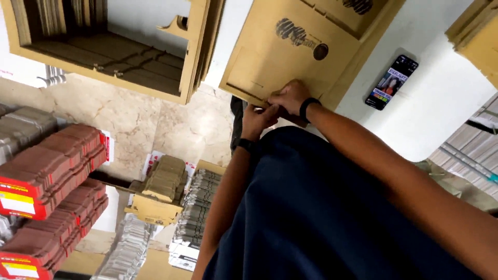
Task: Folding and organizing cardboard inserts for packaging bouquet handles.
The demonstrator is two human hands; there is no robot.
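Observation:
A flat brown cardboard sheet (290, 52) with dark printed marks lies on the white table (441, 98). Both my hands meet at its near edge. My right hand (290, 97), with a black band on the wrist, pinches the cardboard's edge, fingers closed on it. My left hand (258, 122), also with a dark wristband, presses against the same edge just beside it, thumb touching the right hand. My dark blue shirt (321, 218) fills the lower middle of the view.
A smartphone (391, 82) with a lit screen lies on the table to the right. An open cardboard frame box (104, 49) stands at upper left. Stacks of flat red-brown packs (52, 176) and grey and tan bundles (166, 179) sit on the marble floor.

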